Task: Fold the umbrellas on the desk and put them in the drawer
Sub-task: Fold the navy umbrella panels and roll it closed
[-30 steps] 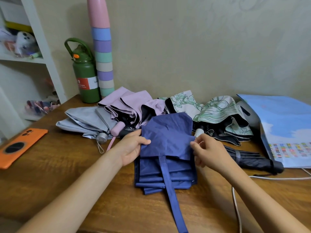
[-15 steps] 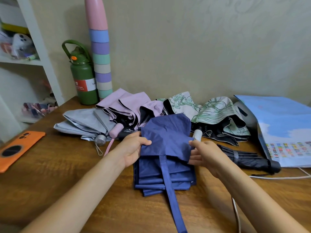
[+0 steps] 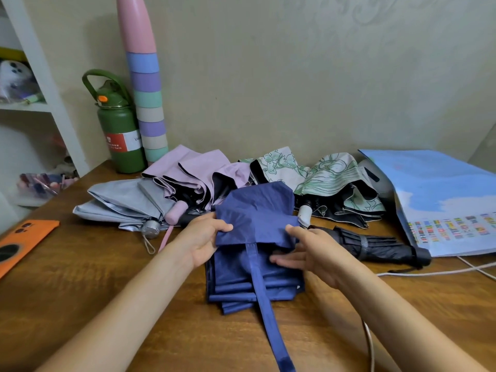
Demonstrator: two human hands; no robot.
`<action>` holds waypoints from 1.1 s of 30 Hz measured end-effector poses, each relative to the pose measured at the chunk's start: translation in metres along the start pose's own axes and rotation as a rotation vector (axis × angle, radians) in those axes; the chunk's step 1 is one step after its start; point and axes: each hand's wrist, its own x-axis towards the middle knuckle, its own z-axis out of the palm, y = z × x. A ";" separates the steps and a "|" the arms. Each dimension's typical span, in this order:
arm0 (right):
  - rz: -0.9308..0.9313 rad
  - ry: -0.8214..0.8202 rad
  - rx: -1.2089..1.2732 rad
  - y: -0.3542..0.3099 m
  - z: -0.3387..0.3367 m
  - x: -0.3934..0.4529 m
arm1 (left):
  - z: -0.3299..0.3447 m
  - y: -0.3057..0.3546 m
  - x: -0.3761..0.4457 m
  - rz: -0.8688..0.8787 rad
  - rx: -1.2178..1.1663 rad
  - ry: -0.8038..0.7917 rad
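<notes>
Pinching navy umbrella (image 3: 255, 218) flap, left hand (image 3: 200, 238); right hand (image 3: 311, 251) flat underneath.

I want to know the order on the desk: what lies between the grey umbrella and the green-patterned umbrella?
In the head view, the lilac umbrella lies between the grey umbrella and the green-patterned umbrella, its pink handle pointing toward the person.

Bottle (image 3: 121, 135) behind umbrellas (image 3: 193, 181)

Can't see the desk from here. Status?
Left hand pinches navy umbrella flap; right hand flat on folds. Strap loose. Nothing blocking.
</notes>
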 end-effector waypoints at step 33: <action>0.014 0.148 -0.101 -0.017 0.002 0.048 | -0.002 -0.008 0.000 0.092 0.033 -0.008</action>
